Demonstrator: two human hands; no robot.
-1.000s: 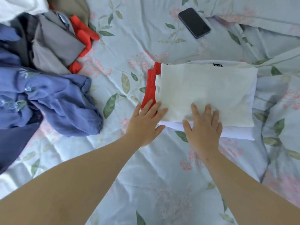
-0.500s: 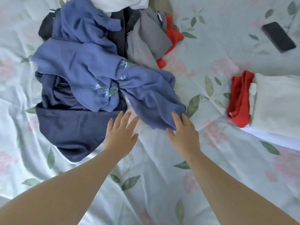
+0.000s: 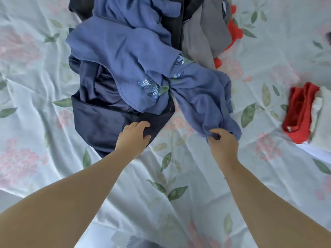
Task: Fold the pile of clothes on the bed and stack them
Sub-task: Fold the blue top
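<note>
Pile (image 3: 202, 36) sits upper-centre on the bed (image 3: 35, 72). L hand (image 3: 133, 138): fingers curled over near corner of the navy piece (image 3: 100, 126). Blue top (image 3: 134, 56) lies draped over the navy. R hand (image 3: 223, 145): fingers bunched, pinching its near end. Folded stack (image 3: 302, 111) at far right, well apart. Imo: pin navy w/ L, draw blue toward you w/ R so it peels off w/o dragging the rest, then find hem & shoulders before flattening.

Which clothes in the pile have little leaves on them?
The lighter blue garment, which the right hand grips. The navy one, the grey one and the red one are plain.
</note>
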